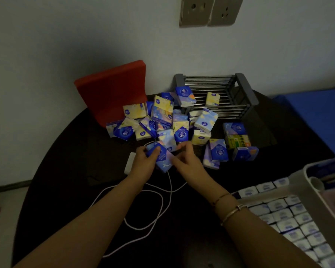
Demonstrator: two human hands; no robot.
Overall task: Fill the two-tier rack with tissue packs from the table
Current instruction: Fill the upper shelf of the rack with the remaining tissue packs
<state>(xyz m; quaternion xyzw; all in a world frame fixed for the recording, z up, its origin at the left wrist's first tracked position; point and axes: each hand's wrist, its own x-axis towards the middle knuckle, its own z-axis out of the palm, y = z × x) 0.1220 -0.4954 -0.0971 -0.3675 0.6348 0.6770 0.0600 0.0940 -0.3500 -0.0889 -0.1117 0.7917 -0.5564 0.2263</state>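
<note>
- We are looking down at a dark round desk (70,190) set against a pale wall.
- Our left hand (143,158) is gripping a blue tissue pack (161,157), thumb curled over its top face.
- Our right hand (186,160) is touching the same pack at its 3 o'clock edge with loosely bent fingers; we cannot tell whether that grip is clamped on the pack.
- A heap of tissue packs (162,120) is lying just past our hands at 12 o'clock, and a smaller cluster (232,142) is sitting at 2 o'clock.
- A grey barred rack (242,93) is standing by the wall at 1 o'clock, with one yellow pack (212,99) resting on its bars.
- A red cushion (112,89) is leaning on the wall at 11 o'clock.
- A white cable (143,209) is looping between our forearms, beside a white charger block (130,165).
- A white tray of packs (290,211) is sitting at 4 o'clock.
</note>
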